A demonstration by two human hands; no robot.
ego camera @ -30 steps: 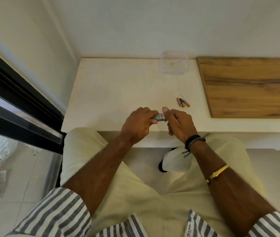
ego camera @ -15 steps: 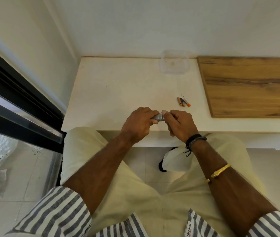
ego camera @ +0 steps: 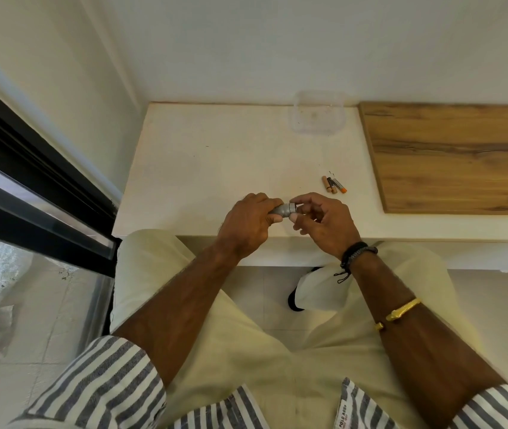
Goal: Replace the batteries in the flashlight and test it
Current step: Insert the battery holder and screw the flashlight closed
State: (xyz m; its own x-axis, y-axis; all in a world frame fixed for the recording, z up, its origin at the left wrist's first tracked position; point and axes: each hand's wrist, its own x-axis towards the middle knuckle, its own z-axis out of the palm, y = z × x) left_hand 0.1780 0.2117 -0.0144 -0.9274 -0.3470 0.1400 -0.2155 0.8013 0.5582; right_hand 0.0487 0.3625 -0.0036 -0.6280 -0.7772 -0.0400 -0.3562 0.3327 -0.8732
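A small silver flashlight (ego camera: 285,209) is held above the front edge of the white counter (ego camera: 215,168). My left hand (ego camera: 248,226) is wrapped around its body, hiding most of it. My right hand (ego camera: 324,221) pinches the flashlight's exposed right end with thumb and forefinger, the other fingers spread loosely. Three small batteries (ego camera: 333,185) lie side by side on the counter just beyond and right of my right hand, brown and dark with orange ends.
A clear plastic container (ego camera: 317,114) stands at the back of the counter against the wall. A wooden board (ego camera: 457,156) covers the counter's right part. A dark window frame (ego camera: 29,193) runs along the left. My knees are under the counter edge.
My right hand has loosened from a closed grip around the flashlight's end to a fingertip pinch, its fingers fanned out. The left hand and the batteries have stayed in place.
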